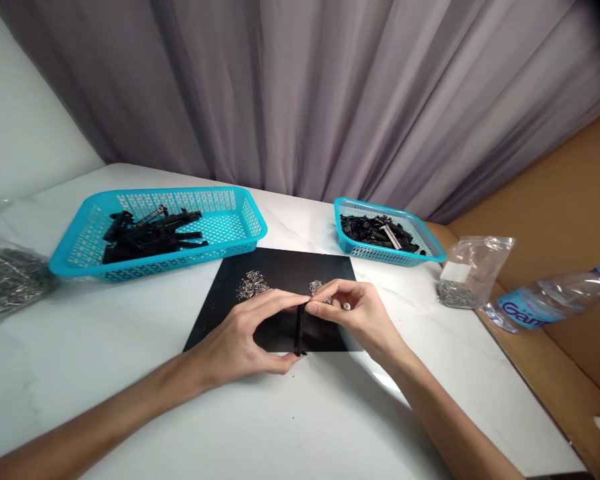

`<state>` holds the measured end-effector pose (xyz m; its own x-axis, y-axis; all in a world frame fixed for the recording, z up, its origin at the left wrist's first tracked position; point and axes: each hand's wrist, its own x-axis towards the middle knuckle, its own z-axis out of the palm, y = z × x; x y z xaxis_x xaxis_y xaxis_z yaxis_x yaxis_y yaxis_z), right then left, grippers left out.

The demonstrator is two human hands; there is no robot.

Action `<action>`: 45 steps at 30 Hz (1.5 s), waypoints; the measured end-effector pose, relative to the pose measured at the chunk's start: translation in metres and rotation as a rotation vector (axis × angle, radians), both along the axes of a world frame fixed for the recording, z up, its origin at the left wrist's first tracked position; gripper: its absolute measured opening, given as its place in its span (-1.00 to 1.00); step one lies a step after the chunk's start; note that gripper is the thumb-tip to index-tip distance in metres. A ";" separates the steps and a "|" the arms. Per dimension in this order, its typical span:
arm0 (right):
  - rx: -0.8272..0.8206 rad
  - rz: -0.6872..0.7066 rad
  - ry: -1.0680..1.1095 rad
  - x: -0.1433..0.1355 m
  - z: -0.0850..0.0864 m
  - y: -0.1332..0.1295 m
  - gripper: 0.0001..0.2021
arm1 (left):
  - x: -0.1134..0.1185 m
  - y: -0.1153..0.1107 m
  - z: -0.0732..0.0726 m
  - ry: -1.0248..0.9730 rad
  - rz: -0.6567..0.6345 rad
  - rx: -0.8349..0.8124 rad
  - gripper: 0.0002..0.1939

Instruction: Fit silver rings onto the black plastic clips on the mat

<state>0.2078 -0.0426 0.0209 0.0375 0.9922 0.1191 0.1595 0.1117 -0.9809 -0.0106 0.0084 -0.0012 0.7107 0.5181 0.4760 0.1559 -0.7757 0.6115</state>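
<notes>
A narrow black plastic part (pixel 299 328) stands upright between the thumb and fingers of my left hand (pixel 243 333), gripped at its two ends. My right hand (pixel 357 310) pinches with thumb and forefinger at the part's far end; whatever lies between those fingertips is too small to tell. Out of its curled fingers pokes the round silvery end of a thing (pixel 347 306), the rest of which is hidden. Beneath both hands lies a black mat (pixel 225 300). On it are a pile of small metal pieces (pixel 253 285) at left and a smaller metal pile (pixel 316 287), partly covered by my right hand.
At the back left, a blue basket (pixel 254 243) holds long black parts; a second blue basket (pixel 380 253) at back right holds smaller black pieces. Bags of metal pieces (pixel 457 293) lie on both sides. A plastic bottle (pixel 540 303) lies at the right, beside a brown panel.
</notes>
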 end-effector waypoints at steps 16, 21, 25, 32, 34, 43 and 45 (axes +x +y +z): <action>0.314 0.138 -0.534 0.023 0.008 -0.017 -0.75 | -0.005 0.007 0.005 0.000 0.076 -0.042 -0.30; 0.489 0.126 -0.587 0.016 -0.001 -0.013 -0.73 | -0.005 0.007 0.006 0.001 0.060 -0.028 -0.29; 0.493 0.139 -0.585 0.012 -0.003 -0.012 -0.71 | -0.005 0.005 0.006 0.012 0.043 -0.034 -0.27; 0.513 0.159 -0.630 0.007 -0.011 -0.013 -0.69 | -0.006 0.004 0.002 0.016 0.004 -0.055 -0.24; 0.521 0.153 -0.642 0.006 -0.014 -0.013 -0.69 | -0.006 0.003 0.000 0.000 0.000 -0.043 -0.23; 0.536 0.149 -0.706 0.001 -0.015 -0.012 -0.76 | -0.003 0.000 -0.001 0.013 0.010 -0.086 -0.22; 0.518 0.140 -0.696 0.003 -0.013 -0.012 -0.78 | -0.004 0.001 0.000 0.030 0.021 -0.099 -0.22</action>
